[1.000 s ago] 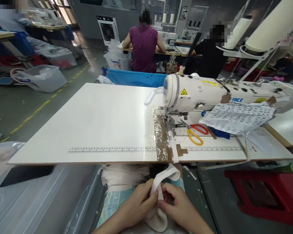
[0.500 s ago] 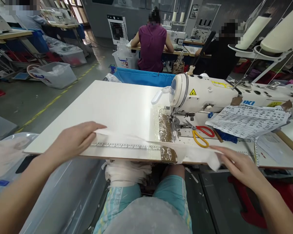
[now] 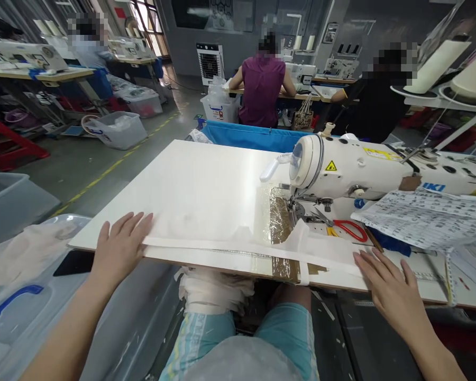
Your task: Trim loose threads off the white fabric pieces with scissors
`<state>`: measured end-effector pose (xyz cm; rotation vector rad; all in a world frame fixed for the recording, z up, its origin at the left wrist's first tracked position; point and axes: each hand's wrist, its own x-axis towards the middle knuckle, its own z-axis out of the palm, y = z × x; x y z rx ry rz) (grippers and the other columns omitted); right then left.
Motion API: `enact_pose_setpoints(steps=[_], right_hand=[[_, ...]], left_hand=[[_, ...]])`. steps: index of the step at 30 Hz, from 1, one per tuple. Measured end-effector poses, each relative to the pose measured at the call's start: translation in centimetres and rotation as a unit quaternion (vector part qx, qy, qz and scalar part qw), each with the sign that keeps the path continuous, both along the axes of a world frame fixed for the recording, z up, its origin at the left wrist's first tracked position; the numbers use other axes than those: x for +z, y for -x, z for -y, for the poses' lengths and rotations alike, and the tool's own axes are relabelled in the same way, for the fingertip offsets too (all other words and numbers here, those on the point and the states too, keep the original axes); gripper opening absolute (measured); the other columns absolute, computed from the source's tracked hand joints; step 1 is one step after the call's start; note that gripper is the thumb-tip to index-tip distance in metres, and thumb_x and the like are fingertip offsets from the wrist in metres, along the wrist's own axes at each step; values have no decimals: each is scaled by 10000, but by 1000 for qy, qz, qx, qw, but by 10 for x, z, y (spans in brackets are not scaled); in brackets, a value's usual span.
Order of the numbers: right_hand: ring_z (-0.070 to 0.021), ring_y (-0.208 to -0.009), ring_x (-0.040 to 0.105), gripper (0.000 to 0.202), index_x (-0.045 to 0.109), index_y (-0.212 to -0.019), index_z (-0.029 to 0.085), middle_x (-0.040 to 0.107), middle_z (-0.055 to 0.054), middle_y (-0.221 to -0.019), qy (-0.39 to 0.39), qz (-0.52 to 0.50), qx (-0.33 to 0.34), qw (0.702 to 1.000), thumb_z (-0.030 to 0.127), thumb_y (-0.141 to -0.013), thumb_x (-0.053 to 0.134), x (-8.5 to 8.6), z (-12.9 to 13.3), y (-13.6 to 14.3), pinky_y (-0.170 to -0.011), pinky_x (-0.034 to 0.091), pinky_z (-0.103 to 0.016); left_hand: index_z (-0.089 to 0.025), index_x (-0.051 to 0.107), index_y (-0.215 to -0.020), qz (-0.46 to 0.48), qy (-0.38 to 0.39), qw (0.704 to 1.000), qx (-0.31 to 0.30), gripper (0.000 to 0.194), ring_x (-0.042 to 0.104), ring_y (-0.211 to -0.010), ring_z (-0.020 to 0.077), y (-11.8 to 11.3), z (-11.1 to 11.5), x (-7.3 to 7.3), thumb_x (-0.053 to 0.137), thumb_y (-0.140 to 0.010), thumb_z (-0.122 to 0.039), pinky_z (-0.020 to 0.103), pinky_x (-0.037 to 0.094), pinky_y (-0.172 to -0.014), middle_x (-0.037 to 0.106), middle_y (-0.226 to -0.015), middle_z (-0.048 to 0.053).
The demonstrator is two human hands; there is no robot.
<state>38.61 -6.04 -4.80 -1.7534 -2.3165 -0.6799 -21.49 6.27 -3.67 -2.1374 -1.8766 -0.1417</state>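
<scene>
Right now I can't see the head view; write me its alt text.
A person's left hand and right hand rest at opposite ends of a long pale fabric strip on a white table, along its printed ruler. Toward the right stands a white sewing machine, scissors lying nearby.

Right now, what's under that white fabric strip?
The white fabric strip lies over the tabletop and brown tape, with ruler markings along its near edge; what it covers cannot be seen.

Left hand (image 3: 122, 247), right hand (image 3: 392, 288) palm down; well apart

Teal shorts (image 3: 287, 325) w/ wht side print, gry top (image 3: 246, 362), bare hands (image 3: 121, 248)
</scene>
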Motion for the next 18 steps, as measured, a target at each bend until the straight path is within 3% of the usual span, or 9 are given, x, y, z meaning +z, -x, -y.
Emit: enact_pose_setpoints(steps=[5,9,15,18], right_hand=[[-377,-1268,563,617,283,-1593,226,610,-184,-1355,-88,-47,-20,995,199,-985,388,5,6,36,-1099,358,-623],[-305,-1281,558,600,263,-1600,229,557,-141,-1427,-28,-117,82,989,241,-1013,383,-8,12,59,-1045,464,-463],[-353,-1146,618,580,291,-1590,218,614,-175,-1300,-74,-102,25,992,320,-1027,386,-32,14,47,-913,515,-494],[-372,-1131,628,609,266,-1597,230,617,-186,-1282,-78,-100,20,992,280,-1007,411,-32,16,39,-892,530,-510]], left_hand=[[-45,663,-1263,23,-4,1000,16,538,575,-1262,360,3,1,3,243,-988,-238,560,401,-1090,662,-1320,224],[-78,645,-1302,30,-17,999,8,537,550,-1301,357,5,-3,-3,241,-996,-255,587,367,-1117,656,-1338,204],[-155,631,-1356,80,-21,997,-10,513,528,-1327,348,4,-14,-3,376,-912,-176,606,303,-1173,636,-1376,176],[-102,595,-1385,79,-22,996,44,538,496,-1353,382,7,-10,1,353,-905,-132,675,302,-1143,604,-1399,224]])
